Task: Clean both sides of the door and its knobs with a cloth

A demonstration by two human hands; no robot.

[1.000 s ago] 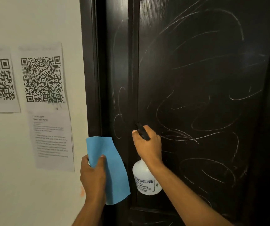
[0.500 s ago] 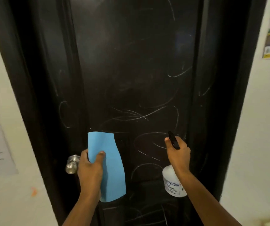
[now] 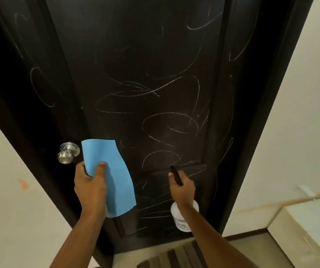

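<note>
1. The door is dark and covered in pale chalky scribbles, thickest across the middle and lower panel. None of it looks wiped yet, so I'd say this side hasn't really been started.
2. The left hand pinches a blue cloth between thumb and curled fingers. The cloth hangs loose in front of the door near its left edge and isn't pressed to the wood, probably just kept ready.
3. The metal knob sits just beside the cloth's top left corner, untouched.
4. The right hand is wrapped round the head of a white spray bottle. The black nozzle points at the lower panel, which looks like lining up a squirt before wiping.
5. A striped mat lies at the door's bottom edge, so drips could land there.
</note>
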